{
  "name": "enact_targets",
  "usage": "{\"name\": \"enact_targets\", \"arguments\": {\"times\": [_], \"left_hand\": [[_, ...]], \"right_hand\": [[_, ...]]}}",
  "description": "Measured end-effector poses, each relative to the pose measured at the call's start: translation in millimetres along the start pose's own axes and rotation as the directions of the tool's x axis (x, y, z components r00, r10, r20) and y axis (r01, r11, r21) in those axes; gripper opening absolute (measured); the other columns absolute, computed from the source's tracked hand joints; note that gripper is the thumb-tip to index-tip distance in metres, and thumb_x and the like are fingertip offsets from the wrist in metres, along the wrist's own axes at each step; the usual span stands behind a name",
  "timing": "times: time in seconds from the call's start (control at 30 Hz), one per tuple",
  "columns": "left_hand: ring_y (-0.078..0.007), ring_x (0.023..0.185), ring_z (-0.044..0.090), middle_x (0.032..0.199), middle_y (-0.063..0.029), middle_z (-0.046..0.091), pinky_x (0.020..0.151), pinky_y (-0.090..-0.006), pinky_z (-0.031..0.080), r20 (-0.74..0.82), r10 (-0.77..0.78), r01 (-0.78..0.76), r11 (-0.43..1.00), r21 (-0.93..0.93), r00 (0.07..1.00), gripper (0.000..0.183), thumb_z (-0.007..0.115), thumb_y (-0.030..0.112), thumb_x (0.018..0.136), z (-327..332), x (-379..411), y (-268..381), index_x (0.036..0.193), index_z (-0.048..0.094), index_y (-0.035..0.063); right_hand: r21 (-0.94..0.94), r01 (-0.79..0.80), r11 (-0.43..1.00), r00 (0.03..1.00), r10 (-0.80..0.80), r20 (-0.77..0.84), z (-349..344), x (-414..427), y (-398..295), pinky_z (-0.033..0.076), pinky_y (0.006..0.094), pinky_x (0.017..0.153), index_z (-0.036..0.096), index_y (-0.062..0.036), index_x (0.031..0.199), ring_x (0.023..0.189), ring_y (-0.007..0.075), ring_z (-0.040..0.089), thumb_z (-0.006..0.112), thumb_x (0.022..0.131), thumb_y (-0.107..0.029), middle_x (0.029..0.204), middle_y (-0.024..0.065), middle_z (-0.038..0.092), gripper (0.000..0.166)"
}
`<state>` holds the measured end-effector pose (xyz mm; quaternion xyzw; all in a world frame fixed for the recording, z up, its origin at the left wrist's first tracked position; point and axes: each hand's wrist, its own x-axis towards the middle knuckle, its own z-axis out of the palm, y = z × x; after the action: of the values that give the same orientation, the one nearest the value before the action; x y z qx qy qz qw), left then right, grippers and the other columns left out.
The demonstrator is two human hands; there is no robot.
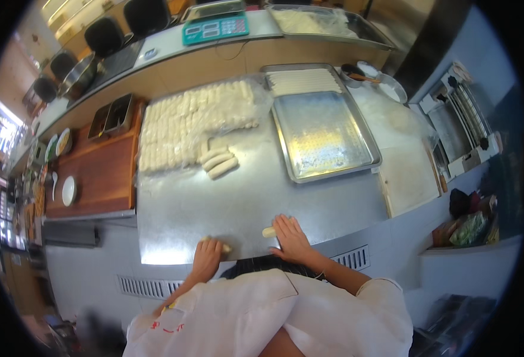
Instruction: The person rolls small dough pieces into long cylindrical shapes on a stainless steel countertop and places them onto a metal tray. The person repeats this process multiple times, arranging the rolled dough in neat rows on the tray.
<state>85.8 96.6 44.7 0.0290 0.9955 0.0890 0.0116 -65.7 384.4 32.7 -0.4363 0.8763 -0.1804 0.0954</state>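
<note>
My left hand (pixel 208 256) is near the front edge of the steel worktop (pixel 190 201), its fingers curled over a short piece of dough (pixel 226 248) that shows at both sides. To the right, my right hand (pixel 292 238) lies flat across another dough piece (pixel 268 232), whose rounded left end sticks out. Several loose dough rolls (pixel 222 167) lie farther back, just in front of a large batch of dough rolls (pixel 168 138) partly covered with clear plastic film. At the back right stands a metal baking tray (pixel 324 134) with a row of thin dough strips (pixel 305 81) along its far end.
On the left a wooden board (pixel 97 178) bears a white bowl (pixel 69 191), a spoon (pixel 54 186) and metal containers (pixel 119 114). A teal scale (pixel 215 29) stands on the raised counter. At right are a floured board (pixel 409 178) and a roller machine (pixel 462 120).
</note>
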Motion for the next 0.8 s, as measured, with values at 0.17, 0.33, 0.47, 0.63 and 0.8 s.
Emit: {"name": "enact_targets", "arguments": {"times": [0.17,0.33,0.47,0.63,0.8], "left_hand": [[-0.0402,0.150,0.024,0.161,-0.0226,0.027,0.115,-0.0700,0.014,0.043,-0.190,0.194,0.976,-0.102,0.981,0.079,0.064,0.040,0.092,14,9,2,0.153,0.033,0.0008],[-0.0389,0.151,0.021,0.162,-0.0223,0.026,0.118,-0.0638,0.015,-0.160,-0.117,0.135,0.985,0.105,0.980,0.074,0.055,0.040,0.096,-4,153,-18,0.156,0.030,0.0062],[-0.0399,0.149,0.026,0.159,-0.0215,0.032,0.120,-0.0584,0.017,-0.074,-0.081,0.078,0.996,-0.042,0.994,0.070,0.056,0.041,0.095,10,129,-17,0.153,0.037,0.0073],[-0.0405,0.146,0.030,0.157,-0.0207,0.036,0.117,-0.0633,0.020,0.147,-0.184,0.181,0.983,0.029,0.972,0.075,0.063,0.043,0.090,-3,-29,5,0.152,0.040,0.0089],[-0.0402,0.150,0.024,0.160,-0.0189,0.031,0.117,-0.0662,0.015,0.174,-0.231,0.224,0.973,0.059,0.957,0.073,0.060,0.040,0.094,-7,4,-15,0.155,0.035,0.0080]], "right_hand": [[-0.118,-0.020,0.993,0.989,0.003,-0.146,13,121,15,0.017,0.0513,0.123,0.045,-0.0001,0.146,0.149,0.0375,0.027,0.059,0.094,-0.049,0.159,0.0213,0.032,0.073],[-0.195,-0.067,0.979,0.924,-0.013,-0.383,6,232,54,0.019,0.0520,0.122,0.042,-0.0084,0.151,0.150,0.0364,0.025,0.054,0.097,-0.048,0.162,0.0149,0.031,0.068],[-0.198,0.029,0.980,0.983,-0.064,-0.175,8,153,27,0.019,0.0570,0.121,0.041,-0.0116,0.152,0.150,0.0339,0.026,0.056,0.096,-0.047,0.161,0.0134,0.032,0.068],[-0.073,0.119,0.990,0.993,-0.119,-0.001,11,-15,-2,0.023,0.0579,0.118,0.046,-0.0133,0.148,0.147,0.0335,0.033,0.065,0.091,-0.038,0.157,0.0137,0.040,0.065],[-0.112,0.023,0.993,1.000,-0.022,0.016,21,30,1,0.022,0.0574,0.119,0.045,-0.0131,0.150,0.148,0.0342,0.030,0.060,0.094,-0.042,0.158,0.0145,0.038,0.064]]}}
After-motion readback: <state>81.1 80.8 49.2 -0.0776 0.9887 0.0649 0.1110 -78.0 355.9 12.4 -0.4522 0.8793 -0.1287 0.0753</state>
